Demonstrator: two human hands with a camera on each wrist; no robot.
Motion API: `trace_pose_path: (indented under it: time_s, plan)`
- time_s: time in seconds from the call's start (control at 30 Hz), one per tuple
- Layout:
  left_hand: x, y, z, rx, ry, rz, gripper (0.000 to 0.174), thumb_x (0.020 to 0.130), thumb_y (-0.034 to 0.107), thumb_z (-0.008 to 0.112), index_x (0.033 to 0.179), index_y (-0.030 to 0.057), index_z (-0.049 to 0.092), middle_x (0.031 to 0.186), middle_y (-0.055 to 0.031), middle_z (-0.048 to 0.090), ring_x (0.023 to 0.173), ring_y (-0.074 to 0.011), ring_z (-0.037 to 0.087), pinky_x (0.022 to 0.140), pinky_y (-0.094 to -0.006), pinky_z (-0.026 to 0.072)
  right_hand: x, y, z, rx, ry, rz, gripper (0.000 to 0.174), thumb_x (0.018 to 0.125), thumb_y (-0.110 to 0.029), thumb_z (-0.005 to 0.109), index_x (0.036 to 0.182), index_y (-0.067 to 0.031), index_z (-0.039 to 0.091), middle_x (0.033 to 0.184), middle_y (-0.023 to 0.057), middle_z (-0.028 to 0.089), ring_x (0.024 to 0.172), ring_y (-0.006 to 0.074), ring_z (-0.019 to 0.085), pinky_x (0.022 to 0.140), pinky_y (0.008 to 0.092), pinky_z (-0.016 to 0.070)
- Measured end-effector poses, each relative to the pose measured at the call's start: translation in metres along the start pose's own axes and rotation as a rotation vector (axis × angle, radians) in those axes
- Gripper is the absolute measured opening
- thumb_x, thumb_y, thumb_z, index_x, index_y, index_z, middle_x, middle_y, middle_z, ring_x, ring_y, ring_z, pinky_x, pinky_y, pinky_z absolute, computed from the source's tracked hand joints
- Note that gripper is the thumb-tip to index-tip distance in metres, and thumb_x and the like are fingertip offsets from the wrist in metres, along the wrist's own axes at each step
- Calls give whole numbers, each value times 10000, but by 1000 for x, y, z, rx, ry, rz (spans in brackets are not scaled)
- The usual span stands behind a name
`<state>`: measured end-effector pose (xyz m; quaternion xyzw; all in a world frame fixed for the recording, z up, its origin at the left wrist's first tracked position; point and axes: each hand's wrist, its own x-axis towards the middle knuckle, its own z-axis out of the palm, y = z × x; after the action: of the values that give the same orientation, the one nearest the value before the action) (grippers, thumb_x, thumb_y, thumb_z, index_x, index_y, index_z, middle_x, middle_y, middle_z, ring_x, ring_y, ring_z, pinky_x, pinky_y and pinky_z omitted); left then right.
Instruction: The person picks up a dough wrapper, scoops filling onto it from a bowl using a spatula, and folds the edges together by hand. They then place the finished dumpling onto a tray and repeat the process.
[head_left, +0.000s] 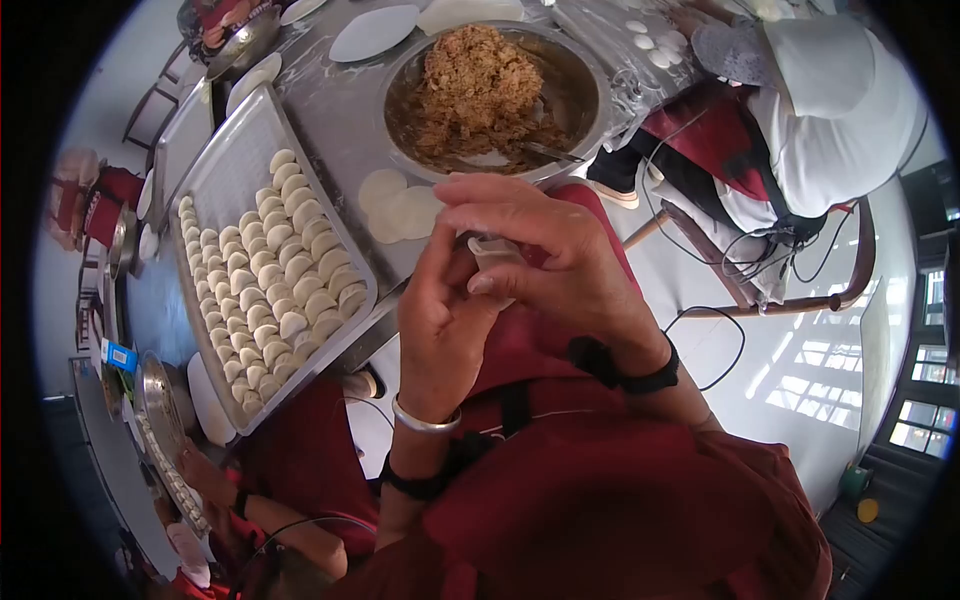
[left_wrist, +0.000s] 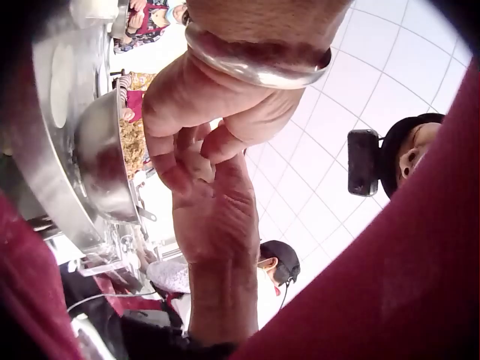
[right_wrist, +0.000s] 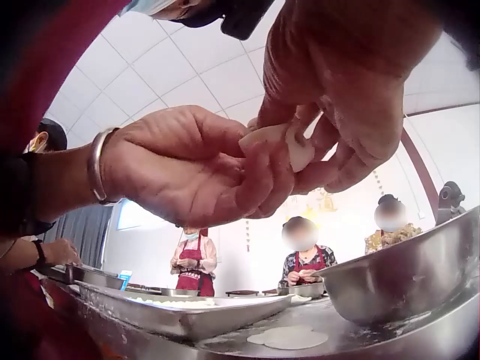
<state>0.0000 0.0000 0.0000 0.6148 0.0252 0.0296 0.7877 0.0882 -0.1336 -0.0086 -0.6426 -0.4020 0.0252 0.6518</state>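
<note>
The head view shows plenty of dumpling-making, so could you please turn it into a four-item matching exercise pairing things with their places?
Column one:
1. Dough piece
2. Filling
3. Loose wrappers
4. Dumplings

Column two:
A. Lying flat on the table
B. In rows on the tray
C. Held by the left hand and right hand
D. Heaped in the metal bowl

Pairs: 1-C, 2-D, 3-A, 4-B

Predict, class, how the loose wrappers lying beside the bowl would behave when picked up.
The wrappers look thin and lie flat, so one would probably droop and feel light. They overlap, so lifting one might drag another along. The held dough is bent into a curve, which suggests the wrappers are soft and likely to fold easily.
</note>
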Motion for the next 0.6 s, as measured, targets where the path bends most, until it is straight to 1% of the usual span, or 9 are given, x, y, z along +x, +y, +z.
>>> trace_pose_path:
  time_s: [0.07, 0.17, 0.27, 0.37, 0.47, 0.57, 0.6]
  plan:
    - [-3, 6, 8, -47, 19, 23, 647, 934, -31, 565, 1494, -45, 241, 1247, -148, 567, 1121, -182, 590, 915, -288, 529, 2, 3, -1, -64, -45, -113, 313, 742, 0, 743, 1051, -35, 712, 1294, 131, 621, 1267, 317, 538, 998, 400, 469]
    - [0, 12, 1, -67, 78, 8, 637, 929, -53, 544, 1492, -47, 246, 1216, -138, 587, 1118, -180, 590, 905, -281, 528, 12, 4, 10, -4, 19, -105, 208, 740, -25, 757, 944, -18, 717, 1195, 127, 671, 1241, 319, 561, 973, 400, 484]
    - [-4, 13, -3, -111, 148, 19, 595, 926, -51, 554, 1467, -49, 307, 1192, -127, 599, 1111, -176, 592, 901, -279, 525, 14, 5, 17, 50, 41, -77, 166, 739, -55, 769, 889, -13, 711, 1136, 127, 694, 1231, 330, 570, 967, 404, 489]
    - [-3, 11, -11, -132, 97, 71, 501, 905, -12, 592, 1377, -60, 432, 1173, -79, 579, 1041, -134, 582, 864, -257, 491, 18, 4, 23, 27, -30, -69, 157, 750, -84, 770, 876, -12, 710, 1132, 127, 697, 1228, 335, 572, 969, 405, 491]
    - [-2, 8, -19, -211, 126, 101, 442, 915, -39, 603, 1337, -65, 472, 1189, -122, 609, 1072, -163, 609, 905, -284, 523, 21, 12, 33, 30, -14, -120, 166, 731, -17, 771, 874, 4, 689, 1102, 121, 702, 1201, 315, 589, 945, 380, 492]
    - [-4, 2, -19, -233, 197, 133, 401, 919, -39, 601, 1304, -71, 491, 1187, -120, 613, 1061, -159, 612, 895, -276, 522, 24, 3, 42, 93, 89, -31, 156, 748, -26, 765, 889, -3, 704, 1048, 112, 719, 1216, 315, 577, 962, 390, 485]
    - [-4, 1, -20, -231, 206, 140, 397, 921, -36, 601, 1301, -72, 491, 1184, -118, 614, 1062, -159, 612, 896, -275, 521, 25, 4, 44, 128, 105, -37, 165, 754, -30, 761, 909, -8, 708, 1046, 110, 720, 1219, 316, 575, 969, 395, 481]
